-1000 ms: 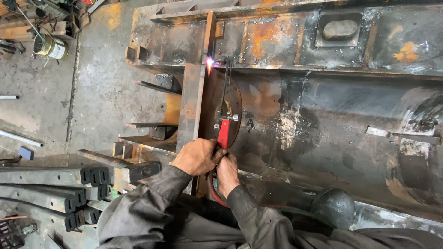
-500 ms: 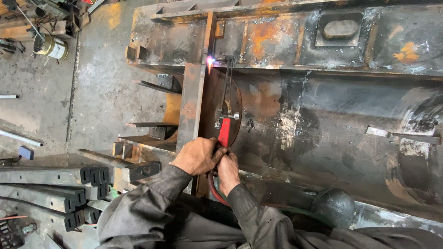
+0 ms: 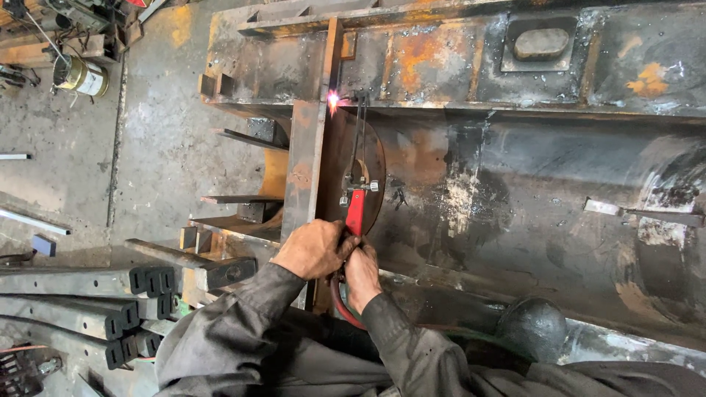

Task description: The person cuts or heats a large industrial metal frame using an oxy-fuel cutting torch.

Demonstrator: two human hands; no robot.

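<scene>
We see the left hand (image 3: 315,250) and right hand (image 3: 362,273) closed around the red-handled cutting torch (image 3: 356,192); its flame (image 3: 332,101) burns far beyond our fingers, at the rusty steel upright (image 3: 305,169).

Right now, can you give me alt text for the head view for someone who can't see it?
Both hands, left hand and right hand, grip a red-handled cutting torch, its flame glowing pink against a rusty upright steel plate on a large steel frame. Steel bars lie stacked at lower left.
</scene>
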